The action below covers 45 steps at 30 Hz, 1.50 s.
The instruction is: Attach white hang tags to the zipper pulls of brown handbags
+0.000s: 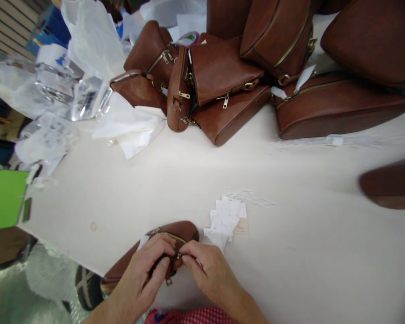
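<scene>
A small brown leather bag [185, 228] with a brass zip lies at the table's front edge under both hands. My left hand [148, 265] is closed round its upper side, fingers and thumb gripping the leather near the zip. Thumb and forefinger of my right hand [207, 265] pinch at a small brass fitting at the bag's end; what exactly they hold is too small to make out. A zip pull [169, 281] hangs below the left thumb. Just beyond my right hand lies a pile of white tags [224, 218] with thin strings.
Several brown bags [222, 72] are heaped along the back, with larger ones [340, 105] at the right. Crumpled white paper [131, 126] and clear plastic wrapping [54, 90] fill the back left. A green box [5, 198] stands beside the table's left edge.
</scene>
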Motion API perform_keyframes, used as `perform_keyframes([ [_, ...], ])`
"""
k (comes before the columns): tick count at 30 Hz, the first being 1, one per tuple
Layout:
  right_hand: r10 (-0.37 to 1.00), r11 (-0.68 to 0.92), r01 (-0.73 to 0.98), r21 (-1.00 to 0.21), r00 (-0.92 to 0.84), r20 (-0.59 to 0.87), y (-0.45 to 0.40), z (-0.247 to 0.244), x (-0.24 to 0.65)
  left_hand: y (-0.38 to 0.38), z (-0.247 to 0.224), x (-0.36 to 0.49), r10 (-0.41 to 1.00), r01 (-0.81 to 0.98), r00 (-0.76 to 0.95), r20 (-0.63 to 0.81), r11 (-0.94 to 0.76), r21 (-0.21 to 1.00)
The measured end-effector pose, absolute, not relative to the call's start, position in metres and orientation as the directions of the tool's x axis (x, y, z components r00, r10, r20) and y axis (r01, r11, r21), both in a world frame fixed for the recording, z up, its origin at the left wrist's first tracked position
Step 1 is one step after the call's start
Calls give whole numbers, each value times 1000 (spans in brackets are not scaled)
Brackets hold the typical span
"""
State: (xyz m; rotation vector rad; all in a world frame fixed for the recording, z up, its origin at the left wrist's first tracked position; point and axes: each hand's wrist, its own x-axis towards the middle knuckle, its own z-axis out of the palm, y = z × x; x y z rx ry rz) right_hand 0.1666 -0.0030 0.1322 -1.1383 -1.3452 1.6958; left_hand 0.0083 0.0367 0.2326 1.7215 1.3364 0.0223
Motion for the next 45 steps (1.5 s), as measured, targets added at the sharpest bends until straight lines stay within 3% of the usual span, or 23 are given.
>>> perform_keyframes([
  [7, 921, -266, 56, -962, -279, -271, -21, 132, 155, 32, 223, 11, 725, 757, 480, -494, -58, 651],
  [10, 896, -405, -103, -909, -242, -372, -26, 131, 154, 38, 226, 13, 714, 772, 463, -526, -33, 635],
  [13, 831, -556, -355, -752, -243, -500, -26, 128, 156, 44, 229, 15, 698, 788, 445, -561, -7, 615],
  [15, 805, -592, -405, -697, -253, -536, -25, 127, 158, 46, 229, 15, 706, 783, 436, -558, 8, 622],
  [27, 884, -461, -160, -873, -162, -438, -23, 135, 156, 36, 226, 14, 754, 768, 426, -499, -10, 640],
  [39, 887, -457, -124, -881, -141, -440, -27, 134, 151, 43, 232, 18, 709, 764, 450, -542, 8, 645],
  [45, 887, -456, -122, -882, -150, -438, -29, 134, 152, 39, 232, 15, 684, 752, 535, -496, -117, 649],
])
